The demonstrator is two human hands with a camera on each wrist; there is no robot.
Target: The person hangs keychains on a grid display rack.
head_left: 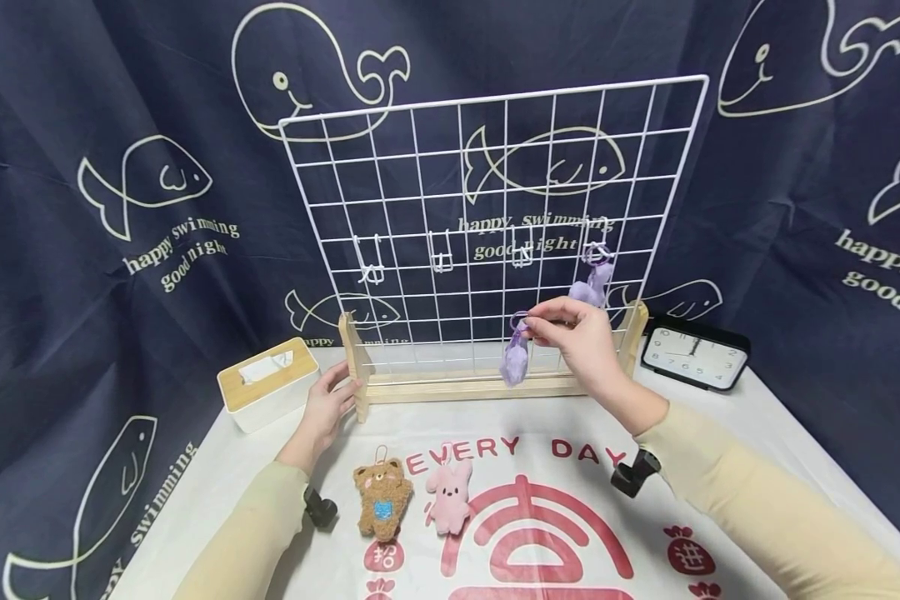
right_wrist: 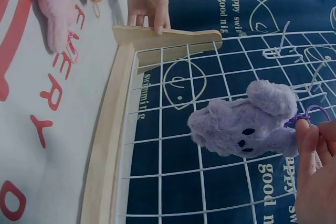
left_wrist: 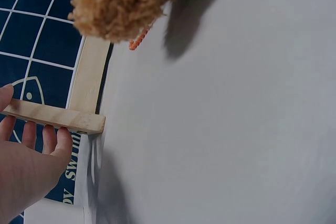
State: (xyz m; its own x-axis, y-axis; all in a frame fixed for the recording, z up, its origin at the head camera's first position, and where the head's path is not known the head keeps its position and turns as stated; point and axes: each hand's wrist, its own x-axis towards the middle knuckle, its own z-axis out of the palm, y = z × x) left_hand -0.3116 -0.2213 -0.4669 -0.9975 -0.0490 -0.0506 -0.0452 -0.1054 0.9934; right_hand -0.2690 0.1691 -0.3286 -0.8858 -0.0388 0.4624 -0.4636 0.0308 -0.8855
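My right hand (head_left: 581,342) pinches the purple cord loop of a purple plush keychain (head_left: 515,360). The plush hangs in front of the wire grid; the right wrist view shows its face and ear (right_wrist: 273,98). My left hand (head_left: 332,404) grips the left wooden upright (head_left: 355,367) of the grid stand, thumb on one side and fingers on the other, as the left wrist view shows. Another purple plush keychain (head_left: 591,287) hangs from the rightmost hook (head_left: 596,242), partly behind my right hand. Three more white hooks, one being the far-left hook (head_left: 371,271), hold nothing.
A brown bear keychain (head_left: 382,498) and a pink bunny keychain (head_left: 450,500) lie on the printed tablecloth. Left of the white wire grid (head_left: 461,200) stands a tissue box (head_left: 266,400); a clock (head_left: 695,354) stands at its right. A patterned dark curtain hangs behind.
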